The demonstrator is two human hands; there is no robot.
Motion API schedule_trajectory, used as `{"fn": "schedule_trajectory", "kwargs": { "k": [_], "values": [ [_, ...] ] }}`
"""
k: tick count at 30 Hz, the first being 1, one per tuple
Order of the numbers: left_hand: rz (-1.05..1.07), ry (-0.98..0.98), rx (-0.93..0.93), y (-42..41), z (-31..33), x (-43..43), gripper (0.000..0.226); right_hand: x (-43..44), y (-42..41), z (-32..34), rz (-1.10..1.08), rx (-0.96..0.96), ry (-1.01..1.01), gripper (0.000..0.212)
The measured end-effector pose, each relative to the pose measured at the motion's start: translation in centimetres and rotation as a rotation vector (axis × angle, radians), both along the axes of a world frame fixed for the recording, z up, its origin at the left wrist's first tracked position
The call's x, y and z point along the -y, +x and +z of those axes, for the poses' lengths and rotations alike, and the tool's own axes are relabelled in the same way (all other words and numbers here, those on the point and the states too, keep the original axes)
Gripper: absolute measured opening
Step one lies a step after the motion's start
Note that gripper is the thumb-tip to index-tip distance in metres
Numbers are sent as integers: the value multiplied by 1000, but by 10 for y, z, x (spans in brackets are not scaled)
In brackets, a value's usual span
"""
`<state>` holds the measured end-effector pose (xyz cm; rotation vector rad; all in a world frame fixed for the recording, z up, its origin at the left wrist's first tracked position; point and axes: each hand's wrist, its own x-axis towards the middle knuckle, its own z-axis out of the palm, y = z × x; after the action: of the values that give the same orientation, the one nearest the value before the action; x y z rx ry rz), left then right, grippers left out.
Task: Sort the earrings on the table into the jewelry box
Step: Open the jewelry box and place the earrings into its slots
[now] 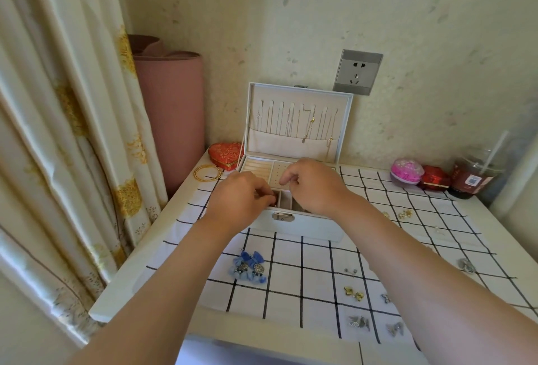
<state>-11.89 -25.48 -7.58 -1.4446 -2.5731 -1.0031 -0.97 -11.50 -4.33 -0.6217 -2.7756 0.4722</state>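
A white jewelry box stands open at the back of the table, its lid upright with several necklaces hanging in it. Both my hands are over its tray. My left hand has its fingers curled and pinches a small dark item over a front compartment. My right hand has curled fingers pinching something tiny above the perforated earring panel. A pair of blue tassel earrings lies on the checked cloth in front. Gold flower earrings, silver ones and small studs lie to the right.
A red heart-shaped box and gold bangles sit left of the jewelry box. A pink ball, a red box and a drink cup with a straw stand at the back right. Curtain and pink roll on the left.
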Motion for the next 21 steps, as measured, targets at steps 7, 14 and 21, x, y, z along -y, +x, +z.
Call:
{"fn": "schedule_trajectory", "kwargs": {
  "k": [7, 14, 21],
  "values": [
    [-60, -4, -94, -6, -7, 4, 29, 8, 2, -6, 1, 119, 109, 29],
    [-93, -102, -147, -2, -4, 8, 33, 11, 6, -8, 47, 115, 166, 29],
    [-117, 8, -106, 9, 11, 38, 17, 42, 24, 5, 170, 26, 143, 23]
  ]
}}
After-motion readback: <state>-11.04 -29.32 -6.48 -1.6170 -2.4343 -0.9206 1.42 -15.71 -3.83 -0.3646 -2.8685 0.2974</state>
